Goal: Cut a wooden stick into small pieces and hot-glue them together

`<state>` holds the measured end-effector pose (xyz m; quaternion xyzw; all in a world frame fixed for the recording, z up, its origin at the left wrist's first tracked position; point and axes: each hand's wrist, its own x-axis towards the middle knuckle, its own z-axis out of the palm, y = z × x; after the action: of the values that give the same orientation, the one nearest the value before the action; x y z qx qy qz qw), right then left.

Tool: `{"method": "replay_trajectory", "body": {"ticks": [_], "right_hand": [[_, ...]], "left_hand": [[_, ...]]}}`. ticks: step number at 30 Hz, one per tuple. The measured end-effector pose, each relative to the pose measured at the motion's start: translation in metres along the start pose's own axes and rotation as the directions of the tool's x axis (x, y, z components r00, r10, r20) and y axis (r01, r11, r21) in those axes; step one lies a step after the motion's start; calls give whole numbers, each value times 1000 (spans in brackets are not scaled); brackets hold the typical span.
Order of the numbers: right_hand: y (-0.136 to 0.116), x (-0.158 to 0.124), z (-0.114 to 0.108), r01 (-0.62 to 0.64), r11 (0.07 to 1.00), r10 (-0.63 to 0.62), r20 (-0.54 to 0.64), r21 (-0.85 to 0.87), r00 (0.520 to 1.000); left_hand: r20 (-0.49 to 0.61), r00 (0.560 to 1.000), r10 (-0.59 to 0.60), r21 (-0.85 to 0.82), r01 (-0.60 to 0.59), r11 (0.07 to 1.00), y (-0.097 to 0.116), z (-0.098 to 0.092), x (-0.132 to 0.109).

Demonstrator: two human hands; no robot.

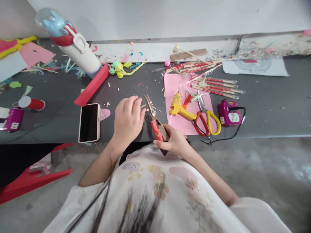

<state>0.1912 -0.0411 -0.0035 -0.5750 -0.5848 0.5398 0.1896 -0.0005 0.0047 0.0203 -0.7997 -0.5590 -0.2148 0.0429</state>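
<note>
My right hand (175, 141) is closed around the handles of a pair of pruning shears (155, 127). Red wrapping covers one handle, and the narrow curved blades point away from me over the dark table (126, 92). Beside the blades, on their left, my left hand (128, 116) rests palm down with its fingers reaching forward and the thumb a little apart. I see nothing held in it, though its underside is hidden. Small cut pieces of wooden stick (151, 104) lie around the blade tips.
To the right, pink paper (171, 94) carries a yellow glue gun (181, 108) and scissors (209, 123), near red-and-wood sticks (218, 85) and a purple corded box (229, 113). On the left are a phone (89, 123), a red bar (93, 85), a bottle (80, 55) and a red thread spool (34, 103).
</note>
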Motion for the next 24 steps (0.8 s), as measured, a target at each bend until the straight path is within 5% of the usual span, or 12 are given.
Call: {"method": "replay_trajectory", "body": {"ticks": [3, 6, 10, 14, 17, 20, 22, 24], "right_hand": [[4, 8, 3, 20, 999, -19, -47, 39, 999], [6, 12, 5, 44, 997, -39, -71, 70, 997], [9, 14, 8, 99, 988, -94, -45, 120, 995], [9, 14, 9, 115, 985, -114, -17, 131, 993], [6, 13, 7, 103, 986, -101, -26, 127, 995], [3, 12, 3, 83, 993, -79, -51, 80, 996], [2, 10, 1, 85, 995, -81, -57, 60, 995], [2, 8, -1, 108, 992, -105, -51, 59, 993]], "left_hand": [[-31, 994, -102, -175, 95, 980, 8, 4, -9], [289, 933, -216, -471, 335, 816, 16, 10, -19], [569, 819, -73, -705, 531, 470, 22, 20, -22], [662, 749, 24, -711, 617, 336, 23, 24, -16], [651, 759, 15, -690, 583, 428, 21, 18, -16], [564, 824, -58, -572, 440, 692, 18, 5, -17], [422, 898, -126, -443, 325, 835, 14, -3, -15], [150, 973, -173, -278, 210, 937, 9, -7, -9]]}}
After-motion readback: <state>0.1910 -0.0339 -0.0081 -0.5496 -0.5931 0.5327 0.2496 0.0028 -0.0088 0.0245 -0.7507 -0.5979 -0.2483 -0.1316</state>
